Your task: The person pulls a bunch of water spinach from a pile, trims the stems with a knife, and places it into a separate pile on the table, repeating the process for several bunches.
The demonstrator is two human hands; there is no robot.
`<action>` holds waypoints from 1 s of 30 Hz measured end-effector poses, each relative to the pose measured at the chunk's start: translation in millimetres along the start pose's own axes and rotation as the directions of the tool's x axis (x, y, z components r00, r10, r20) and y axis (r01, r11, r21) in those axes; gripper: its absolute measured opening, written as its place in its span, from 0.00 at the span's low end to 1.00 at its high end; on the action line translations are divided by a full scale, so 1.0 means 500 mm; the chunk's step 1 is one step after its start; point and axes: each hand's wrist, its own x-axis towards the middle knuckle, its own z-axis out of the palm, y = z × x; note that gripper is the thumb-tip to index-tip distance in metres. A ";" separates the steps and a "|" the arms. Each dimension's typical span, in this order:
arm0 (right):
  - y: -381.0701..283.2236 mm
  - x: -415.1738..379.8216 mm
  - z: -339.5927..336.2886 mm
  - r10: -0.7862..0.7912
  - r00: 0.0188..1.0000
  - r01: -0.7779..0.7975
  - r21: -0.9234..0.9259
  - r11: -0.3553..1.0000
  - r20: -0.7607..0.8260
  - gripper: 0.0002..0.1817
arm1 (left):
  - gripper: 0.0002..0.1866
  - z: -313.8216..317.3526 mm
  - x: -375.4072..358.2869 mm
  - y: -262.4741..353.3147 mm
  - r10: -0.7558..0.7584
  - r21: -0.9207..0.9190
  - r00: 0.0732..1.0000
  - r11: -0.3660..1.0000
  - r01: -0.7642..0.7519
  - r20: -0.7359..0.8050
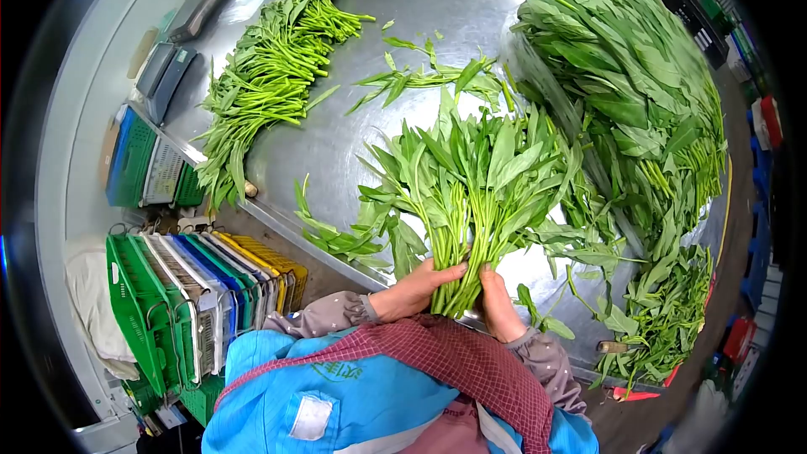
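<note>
A bunch of leafy green stems (462,210) is held upright near the front edge of the metal table (336,76). My left hand (418,289) is closed round the lower stems from the left, its thumb across them. On the right side of the same stems, my right hand (502,307) presses in with its thumb up; its other fingers are mostly hidden. The cut stem ends show between the hands. Loose leafy stems (433,77) lie just beyond the bunch, and more leaves (336,235) lie left of it.
A row of greens (277,67) lies at the table's left, stems pointing right. A large heap of greens (630,84) fills the right side. Stacked coloured baskets (143,303) stand on the lower left. Dark devices (164,76) sit at the upper left edge.
</note>
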 end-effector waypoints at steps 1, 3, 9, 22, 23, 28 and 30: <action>0.005 0.003 -0.010 -0.002 1.000 0.002 -0.001 1.000 -0.002 0.24 | 0.23 -0.001 0.004 0.000 0.000 0.000 1.000 1.000 0.000 0.004; 0.013 0.010 -0.036 0.006 0.961 0.124 -0.452 0.883 0.276 0.29 | 0.24 -0.008 0.013 -0.003 -0.055 0.004 0.996 0.998 0.055 0.068; -0.097 -0.014 -0.032 0.133 0.970 0.151 -0.932 0.328 0.204 0.28 | 0.22 -0.025 0.037 -0.017 -0.036 0.064 0.981 0.998 0.024 0.192; -0.099 0.011 0.012 -0.254 0.956 0.283 -0.683 0.673 0.146 0.06 | 0.31 -0.029 0.033 -0.012 0.056 0.208 0.967 0.972 -0.110 0.249; -0.098 -0.002 0.010 -0.254 0.956 0.282 -0.683 0.674 0.144 0.06 | 0.31 -0.032 0.030 -0.015 0.054 0.208 0.967 0.972 -0.108 0.249; -0.067 -0.061 -0.016 -0.081 0.977 0.133 -0.268 0.954 0.197 0.04 | 0.20 -0.036 0.034 -0.023 -0.039 -0.030 0.989 0.999 0.044 0.146; -0.071 -0.082 -0.022 -0.082 0.977 0.143 -0.319 0.937 0.198 0.06 | 0.17 -0.024 0.034 -0.022 -0.008 0.013 0.989 1.000 0.006 0.145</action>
